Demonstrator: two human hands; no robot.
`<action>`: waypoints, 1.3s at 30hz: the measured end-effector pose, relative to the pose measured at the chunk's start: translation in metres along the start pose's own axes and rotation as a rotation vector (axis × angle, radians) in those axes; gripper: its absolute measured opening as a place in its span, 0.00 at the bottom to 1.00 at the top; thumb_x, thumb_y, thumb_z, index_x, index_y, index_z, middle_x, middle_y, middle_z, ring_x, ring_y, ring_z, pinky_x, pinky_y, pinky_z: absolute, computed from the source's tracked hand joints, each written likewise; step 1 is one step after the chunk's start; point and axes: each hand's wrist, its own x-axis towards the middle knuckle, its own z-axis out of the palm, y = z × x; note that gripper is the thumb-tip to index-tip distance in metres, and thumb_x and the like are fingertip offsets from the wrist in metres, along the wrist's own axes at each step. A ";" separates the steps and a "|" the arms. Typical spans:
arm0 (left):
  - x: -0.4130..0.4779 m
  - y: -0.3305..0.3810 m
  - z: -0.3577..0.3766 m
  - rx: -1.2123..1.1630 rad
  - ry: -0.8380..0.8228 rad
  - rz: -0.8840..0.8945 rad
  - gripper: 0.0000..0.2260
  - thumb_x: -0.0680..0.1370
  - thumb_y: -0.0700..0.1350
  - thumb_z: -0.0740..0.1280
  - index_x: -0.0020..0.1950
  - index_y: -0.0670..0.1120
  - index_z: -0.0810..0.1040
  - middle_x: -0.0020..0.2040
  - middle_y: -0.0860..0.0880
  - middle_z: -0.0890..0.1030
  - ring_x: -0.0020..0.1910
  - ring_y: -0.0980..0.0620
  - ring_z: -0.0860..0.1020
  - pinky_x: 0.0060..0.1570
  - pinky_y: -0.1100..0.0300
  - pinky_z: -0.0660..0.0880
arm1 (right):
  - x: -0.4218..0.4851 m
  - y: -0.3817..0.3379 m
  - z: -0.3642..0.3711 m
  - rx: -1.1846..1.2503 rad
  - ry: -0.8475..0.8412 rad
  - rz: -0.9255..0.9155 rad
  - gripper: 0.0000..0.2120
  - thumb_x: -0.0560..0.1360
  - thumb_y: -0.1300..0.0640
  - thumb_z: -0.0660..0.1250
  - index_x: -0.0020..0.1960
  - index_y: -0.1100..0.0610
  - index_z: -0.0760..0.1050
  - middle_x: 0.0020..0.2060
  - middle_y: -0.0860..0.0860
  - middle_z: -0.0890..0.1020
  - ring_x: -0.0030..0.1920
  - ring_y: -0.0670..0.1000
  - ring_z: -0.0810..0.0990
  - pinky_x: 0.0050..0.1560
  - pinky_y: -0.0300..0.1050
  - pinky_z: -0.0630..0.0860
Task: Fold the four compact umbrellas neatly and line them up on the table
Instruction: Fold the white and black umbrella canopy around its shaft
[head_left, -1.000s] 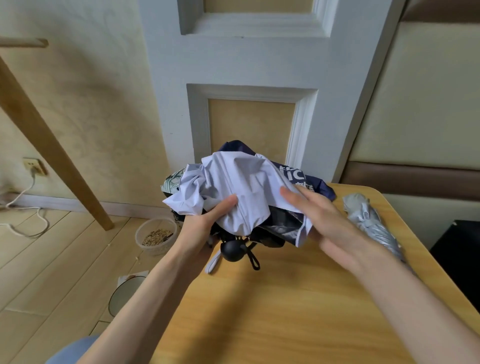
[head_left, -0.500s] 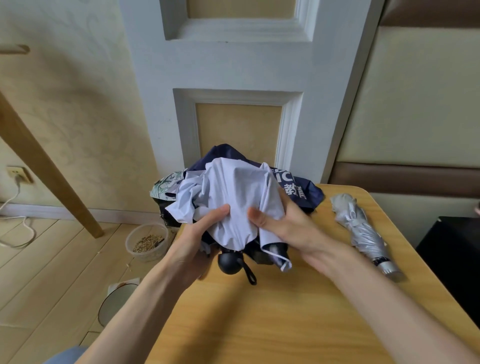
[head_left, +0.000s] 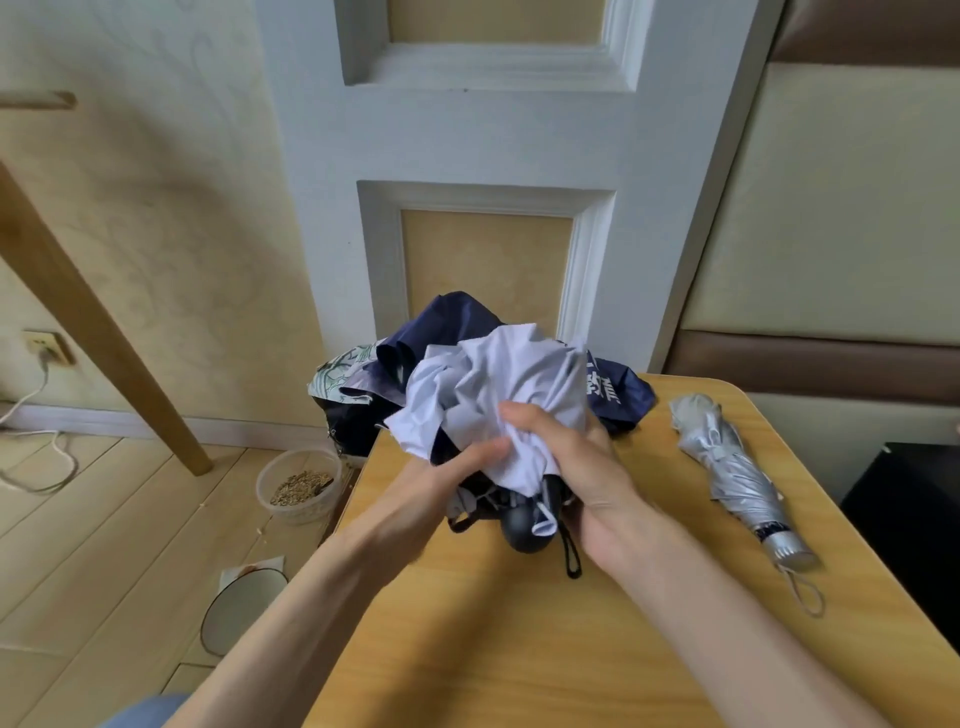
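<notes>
I see the pale lilac umbrella (head_left: 493, 395) at the far middle of the table (head_left: 519, 649), its canopy bunched and crumpled. Its round black handle (head_left: 524, 527) points back toward me and a black wrist strap (head_left: 569, 553) trails onto the wood. My right hand (head_left: 576, 467) is wrapped round the gathered cloth just above the handle, fingers curled tight over it. My left hand (head_left: 441, 483) grasps the same cloth from the left, thumb pressed on top and fingers underneath (that hand is a little blurred). Directly behind, touching the lilac canopy, a navy umbrella (head_left: 452, 322) with white lettering lies loose and heaped. Left of it a leaf-patterned umbrella (head_left: 337, 374) juts past the table's far left corner. A silver umbrella (head_left: 737, 467) lies rolled tight well to the right, handle toward me. On the floor to the left stands a clear tub (head_left: 298, 486) of grain.
</notes>
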 end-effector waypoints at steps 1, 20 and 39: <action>-0.001 0.001 -0.004 -0.043 -0.032 0.024 0.19 0.80 0.53 0.73 0.70 0.52 0.80 0.64 0.47 0.85 0.63 0.38 0.82 0.66 0.47 0.74 | 0.001 0.000 -0.004 0.035 0.044 0.002 0.27 0.70 0.59 0.81 0.67 0.52 0.79 0.52 0.54 0.89 0.52 0.56 0.89 0.56 0.53 0.85; -0.011 -0.001 0.026 -0.129 0.212 0.063 0.34 0.73 0.63 0.77 0.76 0.53 0.72 0.58 0.58 0.86 0.54 0.56 0.85 0.49 0.60 0.81 | -0.003 0.024 0.006 -0.524 -0.211 -0.381 0.63 0.63 0.58 0.83 0.83 0.31 0.46 0.78 0.32 0.57 0.79 0.45 0.64 0.66 0.47 0.80; 0.008 -0.002 -0.016 -0.255 0.398 -0.037 0.26 0.71 0.59 0.75 0.64 0.48 0.81 0.54 0.42 0.87 0.52 0.43 0.87 0.51 0.49 0.84 | 0.003 -0.014 -0.061 -0.341 0.088 -0.319 0.11 0.79 0.64 0.73 0.54 0.49 0.87 0.48 0.47 0.88 0.50 0.43 0.85 0.42 0.36 0.80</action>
